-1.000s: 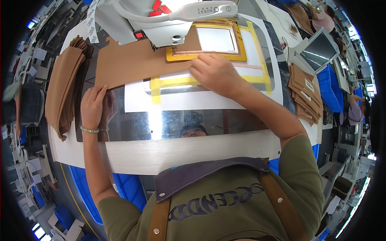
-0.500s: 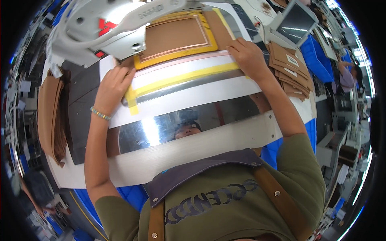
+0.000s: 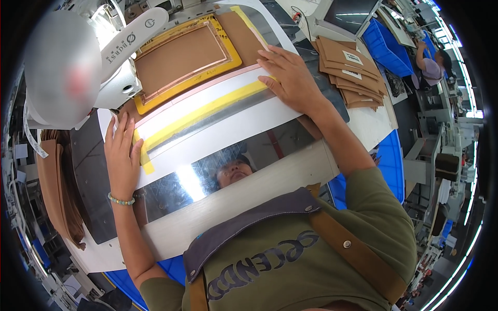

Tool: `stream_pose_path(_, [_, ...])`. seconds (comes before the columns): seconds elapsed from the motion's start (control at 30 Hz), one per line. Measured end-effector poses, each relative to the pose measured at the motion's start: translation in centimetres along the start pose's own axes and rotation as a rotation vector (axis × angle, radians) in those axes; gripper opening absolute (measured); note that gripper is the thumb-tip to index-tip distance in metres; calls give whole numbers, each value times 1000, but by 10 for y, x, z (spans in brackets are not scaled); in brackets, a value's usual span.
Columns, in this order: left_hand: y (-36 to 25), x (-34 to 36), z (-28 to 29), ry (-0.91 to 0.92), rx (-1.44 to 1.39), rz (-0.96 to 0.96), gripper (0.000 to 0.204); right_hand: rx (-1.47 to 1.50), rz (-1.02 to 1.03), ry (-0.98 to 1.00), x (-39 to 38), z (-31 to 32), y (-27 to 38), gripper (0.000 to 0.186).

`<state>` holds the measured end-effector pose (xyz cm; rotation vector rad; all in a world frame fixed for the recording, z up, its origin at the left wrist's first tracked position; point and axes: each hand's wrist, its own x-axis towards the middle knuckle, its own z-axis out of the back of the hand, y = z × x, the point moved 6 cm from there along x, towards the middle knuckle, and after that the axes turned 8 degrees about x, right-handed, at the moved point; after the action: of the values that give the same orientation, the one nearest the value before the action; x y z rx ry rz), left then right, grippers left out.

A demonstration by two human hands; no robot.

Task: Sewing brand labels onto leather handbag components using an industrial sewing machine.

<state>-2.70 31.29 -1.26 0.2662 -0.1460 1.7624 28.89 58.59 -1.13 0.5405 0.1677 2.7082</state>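
My left hand lies with fingers stretched out on the left end of a brown sheet, just left of the yellow frame. My right hand rests open, fingertips on the sheet's right end. The sheet runs under the frame and shows through its opening. Below it are a white board with yellow tape strips and a shiny metal plate. A white machine head overhangs the frame's left side and hides part of the sheet.
Brown pieces are piled at the left and in a labelled stack at the right. A monitor and a blue bin stand beyond that stack. A co-worker is at the far right; more blue bins sit below the table.
The brown sheet has moved rightward and away from me, so the frame's opening shows brown instead of white. Both hands have shifted forward along it and flattened. The view has tilted.
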Motion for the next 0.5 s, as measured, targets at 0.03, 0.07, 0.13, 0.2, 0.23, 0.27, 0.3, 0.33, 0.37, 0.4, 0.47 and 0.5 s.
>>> stream_pose_path(0.03, [0, -1, -1, 19, -9, 2, 52, -2, -11, 10, 0, -1, 0, 53])
stream_pose_path(0.07, [0, -1, 0, -3, -13, 8, 50, 13, -4, -32, 0, 0, 1, 52])
stream_pose_path(0.13, [0, -1, 2, -20, -17, 16, 49, 32, 4, -70, 0, 1, 2, 51])
stream_pose_path(0.2, [-2, 0, 6, -49, 29, -4, 47, 18, 34, -30, -1, -2, 4, 49])
stream_pose_path(0.23, [-2, 1, 5, -19, 40, -2, 47, 23, 15, -12, -1, -3, 3, 49])
stream_pose_path(0.27, [-2, 1, 5, -21, 26, -5, 47, 10, 0, -3, -2, -3, 2, 49])
stream_pose_path(0.3, [-1, 1, 8, -38, 14, 7, 46, 5, 23, -20, -1, -1, 3, 49])
stream_pose_path(0.33, [-1, 0, 11, -68, 19, -1, 49, -7, 20, -22, 0, 0, 3, 48])
stream_pose_path(0.37, [-1, -1, 14, -98, 46, -9, 52, 32, 22, -15, 1, 1, 4, 48])
stream_pose_path(0.4, [2, -2, 19, -133, 36, -1, 54, 30, 9, -3, 1, 2, 3, 48])
stream_pose_path(0.47, [7, -5, 27, -203, 40, 9, 59, 60, 30, 3, 3, 4, 5, 49])
stream_pose_path(0.5, [9, -6, 31, -248, 40, 26, 62, 41, 9, 38, 4, 3, 5, 49])
